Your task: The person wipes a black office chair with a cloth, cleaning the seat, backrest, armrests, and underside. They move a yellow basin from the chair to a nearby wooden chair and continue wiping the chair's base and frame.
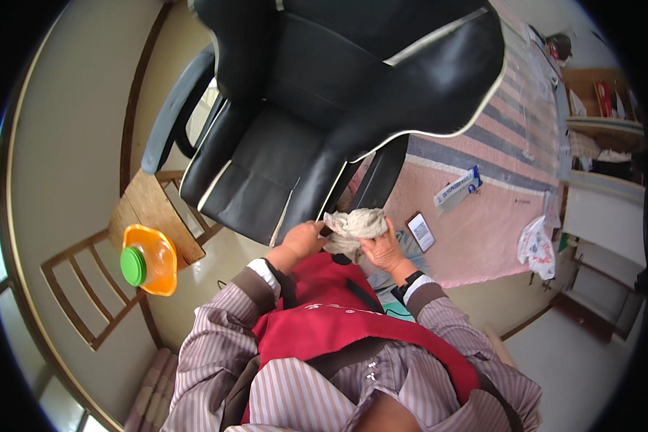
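Observation:
A crumpled off-white cloth (pixel 360 223) is bunched between my hands, just in front of the chair seat's near right corner. My right hand (pixel 385 252) grips its right side, thumb across the near face. At the cloth's left edge, my left hand (pixel 300 243) has its fingers curled in and closed on it; the fingertips are partly hidden. Beyond them stands a large black padded chair (pixel 266 158) with white piping, its seat toward me and its backrest rising at the far side.
Left of the chair, a wooden stool (pixel 187 245) bears an orange tray (pixel 164 255) and a green-lidded jar (pixel 133 266). On the right, a bed with a pink striped cover (pixel 468 245) holds a phone (pixel 420 231), a blue-and-white packet (pixel 457 189) and a white plastic bag (pixel 536 246). Shelves (pixel 601 122) stand farther right.

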A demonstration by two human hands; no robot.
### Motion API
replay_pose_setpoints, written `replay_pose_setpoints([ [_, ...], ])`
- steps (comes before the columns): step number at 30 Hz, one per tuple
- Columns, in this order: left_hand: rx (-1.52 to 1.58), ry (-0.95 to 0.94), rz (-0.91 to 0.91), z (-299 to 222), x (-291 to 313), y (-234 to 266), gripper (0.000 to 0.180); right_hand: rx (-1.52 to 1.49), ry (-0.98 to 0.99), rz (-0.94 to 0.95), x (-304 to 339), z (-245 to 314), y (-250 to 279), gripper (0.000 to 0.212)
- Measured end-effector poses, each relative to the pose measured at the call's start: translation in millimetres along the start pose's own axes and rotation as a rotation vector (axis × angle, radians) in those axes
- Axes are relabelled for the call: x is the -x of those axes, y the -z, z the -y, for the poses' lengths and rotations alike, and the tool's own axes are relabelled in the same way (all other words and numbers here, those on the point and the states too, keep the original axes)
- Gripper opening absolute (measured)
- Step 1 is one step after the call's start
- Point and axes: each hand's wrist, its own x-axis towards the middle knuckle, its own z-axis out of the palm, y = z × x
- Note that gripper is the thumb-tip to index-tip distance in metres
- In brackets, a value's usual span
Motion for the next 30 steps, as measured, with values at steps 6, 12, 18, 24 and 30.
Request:
replay_pose_setpoints([
  [6, -0.218, -0.680, -0.729, -128, -47, 135, 0.051, -0.144, -0.025, -0.240, -44, -50, 18, 0.024],
  [12, -0.782, -0.988, -1.111, -293, -151, 261, 0.045, -0.192, -0.032, -0.338, -64, -73, 21, 0.023],
  [18, -1.066, -0.723, -0.991, -314, -189, 287, 0.027, -0.287, 0.052, -0.377, -78, -99, 33, 0.024],
  [24, -0.986, -0.681, -0.906, -297, -184, 299, 0.013, -0.294, -0.078, -0.370, -149, -151, 43, 0.025],
  [30, -0.966, -0.644, -0.901, -291, -187, 310, 0.013, -0.340, -0.088, -0.296, -218, -202, 54, 0.014],
])
